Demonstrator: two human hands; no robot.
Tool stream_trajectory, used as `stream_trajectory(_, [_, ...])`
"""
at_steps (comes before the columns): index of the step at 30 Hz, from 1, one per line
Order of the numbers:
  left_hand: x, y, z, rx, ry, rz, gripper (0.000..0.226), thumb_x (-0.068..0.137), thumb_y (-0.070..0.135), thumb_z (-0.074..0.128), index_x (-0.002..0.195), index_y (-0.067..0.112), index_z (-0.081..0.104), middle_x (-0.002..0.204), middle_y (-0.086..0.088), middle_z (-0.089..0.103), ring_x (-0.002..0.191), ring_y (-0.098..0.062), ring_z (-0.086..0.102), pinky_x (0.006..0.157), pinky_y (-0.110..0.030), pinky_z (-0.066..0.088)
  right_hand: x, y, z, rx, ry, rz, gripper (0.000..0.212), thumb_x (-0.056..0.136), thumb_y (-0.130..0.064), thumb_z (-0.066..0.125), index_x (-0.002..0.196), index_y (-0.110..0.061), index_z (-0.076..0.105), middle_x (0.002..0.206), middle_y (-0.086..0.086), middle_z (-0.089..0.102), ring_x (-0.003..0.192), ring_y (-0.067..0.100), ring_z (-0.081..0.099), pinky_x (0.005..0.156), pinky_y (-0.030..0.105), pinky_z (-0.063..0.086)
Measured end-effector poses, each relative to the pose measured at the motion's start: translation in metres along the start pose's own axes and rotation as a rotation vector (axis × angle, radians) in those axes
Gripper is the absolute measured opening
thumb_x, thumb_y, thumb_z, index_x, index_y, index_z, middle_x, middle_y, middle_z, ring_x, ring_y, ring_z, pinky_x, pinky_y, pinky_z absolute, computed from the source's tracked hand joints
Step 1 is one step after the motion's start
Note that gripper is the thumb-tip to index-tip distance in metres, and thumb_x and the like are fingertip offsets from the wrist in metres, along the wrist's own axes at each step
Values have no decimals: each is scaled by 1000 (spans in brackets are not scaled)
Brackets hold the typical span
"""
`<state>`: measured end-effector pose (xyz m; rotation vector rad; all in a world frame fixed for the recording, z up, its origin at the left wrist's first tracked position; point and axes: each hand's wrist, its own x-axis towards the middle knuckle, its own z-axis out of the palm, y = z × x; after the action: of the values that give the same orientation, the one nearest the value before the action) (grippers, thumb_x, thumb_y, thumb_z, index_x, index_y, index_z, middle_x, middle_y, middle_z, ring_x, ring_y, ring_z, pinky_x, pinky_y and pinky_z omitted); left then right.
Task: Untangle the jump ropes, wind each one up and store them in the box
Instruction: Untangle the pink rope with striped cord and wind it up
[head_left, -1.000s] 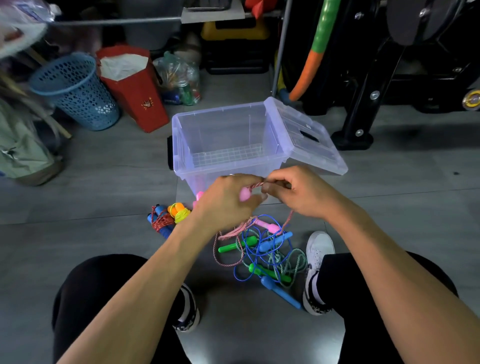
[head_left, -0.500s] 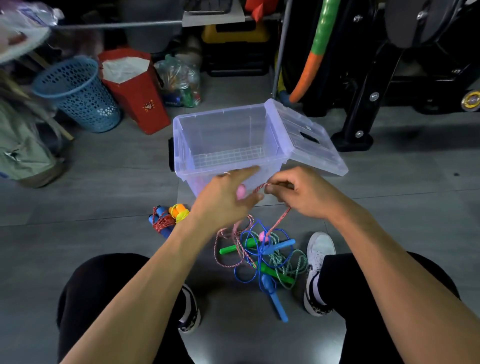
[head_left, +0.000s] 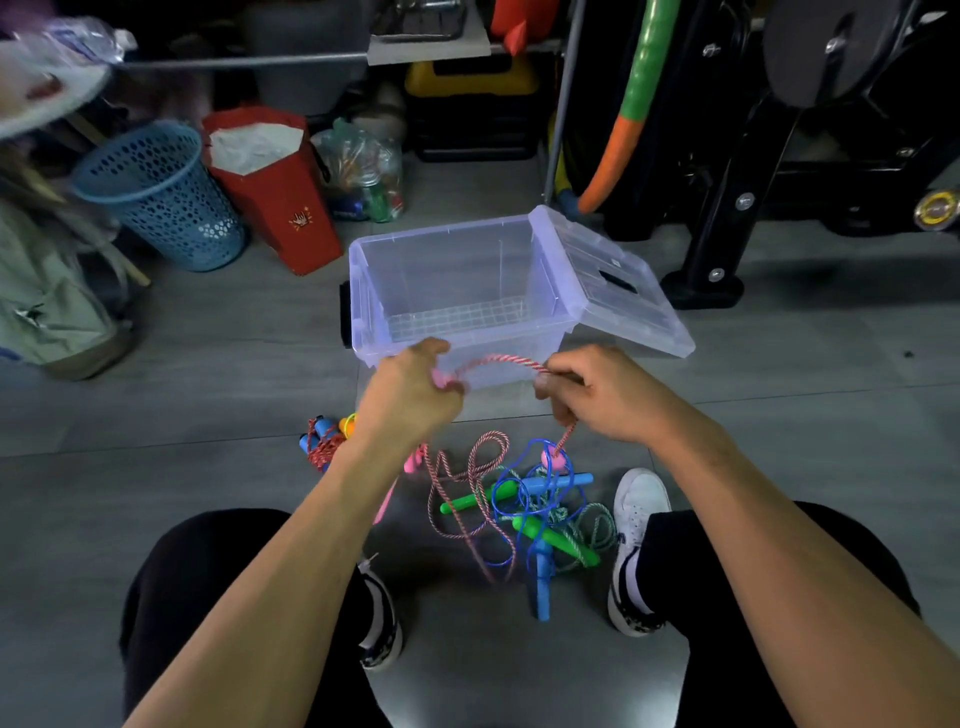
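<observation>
1. Head view, hands. The left hand curls its fingers round a pink handle; the right hand pinches the pink rope between thumb and bent fingers. The rope arches between the two hands, just in front of the box's near wall.
2. Head view, rope. From the right hand the pink rope drops to a second pink handle, which hangs among the loops of the tangle.
3. Head view, tangle. Blue and green ropes with their handles lie knotted on the floor between the person's two shoes, near the hands.
4. Head view, box. The clear box stands open on the floor beyond the hands, its lid hinged back to the right.
5. Head view, wound ropes. A red-corded bundle lies on the floor left of the left forearm.
6. Head view, surroundings. A blue basket and a red bag stand far left.
</observation>
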<state>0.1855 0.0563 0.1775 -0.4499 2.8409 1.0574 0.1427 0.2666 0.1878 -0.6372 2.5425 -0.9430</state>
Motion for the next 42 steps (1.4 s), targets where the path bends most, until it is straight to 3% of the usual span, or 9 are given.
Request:
stream_trajectory(2, [-6, 8, 6, 38, -72, 195, 61, 81, 29, 73, 138, 27, 51, 129, -1, 62, 120, -20, 55, 96, -20, 38, -1, -10, 3, 30, -9, -64, 28, 97, -26, 55, 73, -15, 62, 55, -4, 61, 52, 11, 58, 60, 29, 47])
stream_trajectory(5, [-11, 18, 7, -8, -63, 330, 19, 86, 24, 68, 104, 28, 71, 95, 0, 73, 92, -23, 64, 83, -31, 51, 2, -14, 7, 98, 24, -103, 28, 96, -27, 57, 72, -12, 60, 53, -3, 58, 49, 10, 51, 56, 31, 45])
stream_trajectory(12, [-7, 15, -30, -622, 153, -41, 18, 90, 9, 64, 73, 8, 67, 67, -3, 62, 38, -11, 43, 41, -18, 38, 3, 20, 4, -248, -126, 64, 24, 94, -21, 56, 70, -17, 56, 71, -1, 62, 77, 24, 61, 68, 31, 46])
stream_trajectory(15, [-2, 4, -20, -418, 138, -62, 16, 83, 4, 62, 74, 15, 70, 76, -2, 69, 56, -15, 60, 59, -21, 46, 2, 24, 1, -198, -67, 113, 22, 93, -17, 54, 72, -21, 60, 65, -6, 66, 70, 10, 65, 68, 27, 49])
stream_trajectory(19, [-8, 6, -4, 39, -54, 150, 53, 82, 21, 71, 133, 23, 56, 126, -1, 64, 118, -19, 57, 93, -19, 37, 2, 4, 1, 24, 47, -8, 20, 95, -19, 58, 78, -13, 67, 60, -4, 64, 53, 2, 57, 57, 21, 43])
stream_trajectory(25, [-10, 21, 10, -135, -65, 262, 18, 89, 30, 67, 74, 21, 68, 69, -3, 66, 65, -22, 54, 64, -32, 46, 6, -7, 7, 92, 56, -93, 21, 96, -23, 57, 80, -11, 66, 65, 2, 65, 64, 19, 63, 62, 33, 48])
stream_trajectory(30, [-6, 27, -5, -566, -114, 32, 14, 89, 26, 69, 80, 15, 67, 68, -5, 63, 42, -19, 47, 49, -27, 46, 7, 4, 2, -46, 9, 6, 23, 94, -25, 58, 74, -15, 61, 70, 2, 65, 69, 16, 61, 68, 32, 47])
stream_trajectory(36, [0, 11, 1, -403, -248, -209, 74, 60, 6, 64, 123, 32, 33, 108, -13, 47, 72, -31, 58, 69, -42, 56, 6, 14, 10, 411, 93, 271, 17, 94, -16, 60, 80, -6, 62, 75, 11, 62, 65, 24, 67, 62, 44, 61])
stream_trajectory(42, [-1, 9, 2, -349, -150, 33, 36, 82, 10, 73, 116, 11, 59, 95, -6, 73, 89, -24, 69, 87, -37, 53, 5, 7, 17, 811, 149, 451, 12, 94, -11, 61, 83, -6, 62, 83, 16, 63, 64, 22, 65, 55, 34, 60])
